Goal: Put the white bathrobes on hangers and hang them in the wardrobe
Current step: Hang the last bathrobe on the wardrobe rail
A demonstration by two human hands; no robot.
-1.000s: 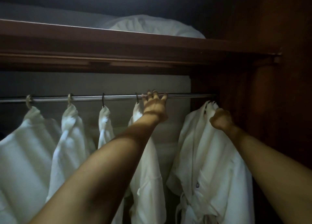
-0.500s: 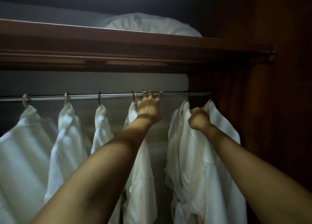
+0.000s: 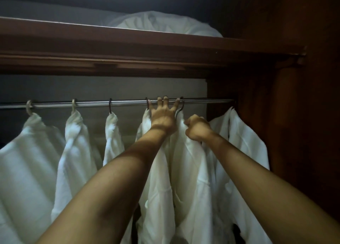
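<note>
Head view: left hand (image 3: 162,115) up at rail (image 3: 202,102), fingers spread straight, tips on the bar, gripping nothing; right hand (image 3: 197,127) just beside it, fisted on collar of robe (image 3: 193,170); that robe's hook (image 3: 181,104) on rail by left fingertips; four more robes (image 3: 73,151) hanging further left; bedding (image 3: 165,23) on shelf (image 3: 128,39) above.

Left hand (image 3: 162,115) raised, fingers spread; right hand (image 3: 196,127) fisted.
</note>
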